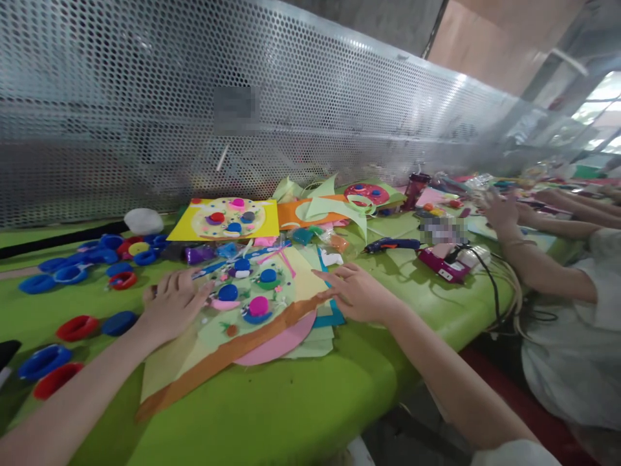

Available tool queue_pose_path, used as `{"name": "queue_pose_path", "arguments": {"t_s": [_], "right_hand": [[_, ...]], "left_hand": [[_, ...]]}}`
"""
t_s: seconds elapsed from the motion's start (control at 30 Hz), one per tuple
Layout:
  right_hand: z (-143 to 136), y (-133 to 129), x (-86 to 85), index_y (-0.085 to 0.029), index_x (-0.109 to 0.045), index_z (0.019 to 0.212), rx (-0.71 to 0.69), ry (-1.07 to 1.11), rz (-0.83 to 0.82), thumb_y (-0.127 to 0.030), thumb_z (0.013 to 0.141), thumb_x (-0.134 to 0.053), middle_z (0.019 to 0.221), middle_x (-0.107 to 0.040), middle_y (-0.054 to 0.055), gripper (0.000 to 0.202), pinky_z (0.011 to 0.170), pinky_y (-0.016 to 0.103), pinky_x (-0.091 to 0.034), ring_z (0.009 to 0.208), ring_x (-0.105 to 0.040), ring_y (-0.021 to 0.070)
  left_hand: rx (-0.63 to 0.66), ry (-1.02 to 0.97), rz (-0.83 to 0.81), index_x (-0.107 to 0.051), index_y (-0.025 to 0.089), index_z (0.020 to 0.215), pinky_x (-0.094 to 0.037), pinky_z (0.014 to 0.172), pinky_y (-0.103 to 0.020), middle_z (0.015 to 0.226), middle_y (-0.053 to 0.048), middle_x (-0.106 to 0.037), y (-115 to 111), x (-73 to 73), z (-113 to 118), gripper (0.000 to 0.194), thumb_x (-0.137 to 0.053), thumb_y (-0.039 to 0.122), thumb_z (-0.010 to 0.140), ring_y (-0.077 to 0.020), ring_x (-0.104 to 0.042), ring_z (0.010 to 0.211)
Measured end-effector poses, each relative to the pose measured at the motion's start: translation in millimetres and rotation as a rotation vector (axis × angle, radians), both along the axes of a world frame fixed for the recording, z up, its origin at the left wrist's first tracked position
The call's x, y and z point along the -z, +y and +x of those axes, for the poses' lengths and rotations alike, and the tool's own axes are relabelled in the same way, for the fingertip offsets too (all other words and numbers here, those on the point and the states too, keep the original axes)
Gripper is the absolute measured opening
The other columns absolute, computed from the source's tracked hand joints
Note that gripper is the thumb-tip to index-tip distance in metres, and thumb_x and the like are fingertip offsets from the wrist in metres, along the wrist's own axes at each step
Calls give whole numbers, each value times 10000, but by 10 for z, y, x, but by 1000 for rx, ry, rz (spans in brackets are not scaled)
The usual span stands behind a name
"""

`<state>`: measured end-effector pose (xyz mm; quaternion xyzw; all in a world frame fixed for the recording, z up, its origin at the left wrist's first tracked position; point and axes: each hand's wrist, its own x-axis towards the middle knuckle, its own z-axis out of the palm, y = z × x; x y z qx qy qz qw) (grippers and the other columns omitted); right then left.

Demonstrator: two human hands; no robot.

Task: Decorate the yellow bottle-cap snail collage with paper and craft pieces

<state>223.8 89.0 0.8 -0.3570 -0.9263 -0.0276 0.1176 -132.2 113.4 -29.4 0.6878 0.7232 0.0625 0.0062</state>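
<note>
A craft sheet (187, 362) of pale yellow paper with a brown strip along its near edge lies in front of me. On it are a green round piece, blue and pink caps (259, 306), and small decorations. My left hand (174, 303) rests at the sheet's left edge, fingers slightly bent and apart, the thumb towards the green piece. At the right edge, my right hand (361, 292) reaches over the paper with fingers stretched out. Neither hand shows anything held. Pink paper (281, 340) and pale green sheets stick out from beneath.
Blue and red plastic rings (77, 328) lie on the left. Behind are a yellow craft sheet (179, 228) and paper scraps. A blue glue gun (392, 244), a purple power strip (442, 264) with cables and a dark cup (416, 191) stand rightward. Co-workers' arms (533, 249) are at right.
</note>
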Motion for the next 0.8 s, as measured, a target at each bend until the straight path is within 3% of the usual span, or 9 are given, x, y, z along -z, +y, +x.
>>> {"name": "queue_pose_path", "arguments": {"t_s": [0.27,0.57,0.8], "right_hand": [[30,9,23,-100,-358,1371,23,14,36,-121,787,-413,828,-646,107,587,837,428,-407,894,-535,254],[-104,-31,81,-170,-105,1450,-177,83,0,-93,862,-344,1072,-631,102,639,873,404,-401,1049,-498,230],[-164,-62,69,-86,-244,1415,-131,-79,10,-53,822,-336,972,-633,146,601,847,413,-402,1017,-508,261]], "left_hand": [[-2,-5,-4,-350,91,1300,-243,969,-533,1305,-207,-410,-10,3,7,769,-58,580,783,-354,-298,1266],[5,-25,0,-366,78,1285,-228,975,-548,1291,-208,-418,-23,-17,35,744,-82,559,793,-348,-284,1270],[16,-23,15,-380,90,1273,-252,961,-539,1275,-204,-442,-38,-33,54,692,-112,538,819,-342,-310,1256]]}}
